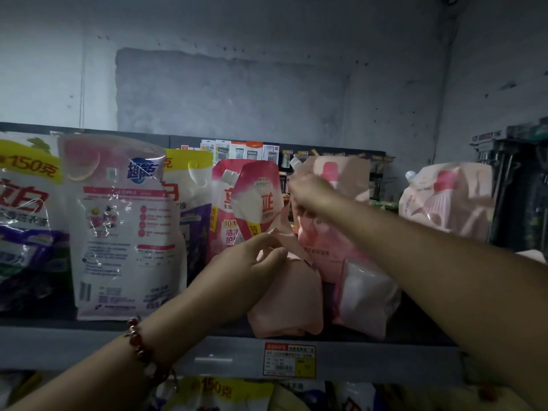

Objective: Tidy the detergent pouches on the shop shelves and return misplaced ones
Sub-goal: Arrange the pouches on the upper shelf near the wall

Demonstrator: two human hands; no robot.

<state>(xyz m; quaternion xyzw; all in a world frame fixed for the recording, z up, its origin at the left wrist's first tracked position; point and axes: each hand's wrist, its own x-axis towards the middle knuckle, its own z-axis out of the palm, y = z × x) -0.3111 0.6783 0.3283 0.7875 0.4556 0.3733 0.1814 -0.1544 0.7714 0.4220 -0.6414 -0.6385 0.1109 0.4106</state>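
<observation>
The red-and-yellow price label [289,360] on the grey metal shelf edge [225,355] serves as the anchor. Directly above it a plain pale-pink soft pouch [289,301] stands at the shelf front, its printed side turned away. The left hand [252,262], with a red bead bracelet [142,345] at the wrist, pinches the pouch's crumpled top flap between thumb and fingers [268,243]. Higher up and slightly right of the label, the right hand [308,192] is curled round the top of a tall pink spouted pouch [332,229] — the fingers themselves are hidden behind the back of the hand. Just right of the label stands a small translucent pink-and-white pouch [364,298], partly behind the right forearm. Above and left of the label lean two red-and-white spouted pouches [255,200], overlapping. Far left are a large white-and-pink detergent bag [124,229] and purple-and-yellow bags [26,209], cut off by the frame. Far right, another pink spouted pouch [444,197] leans — the dimness blurs all small print.
</observation>
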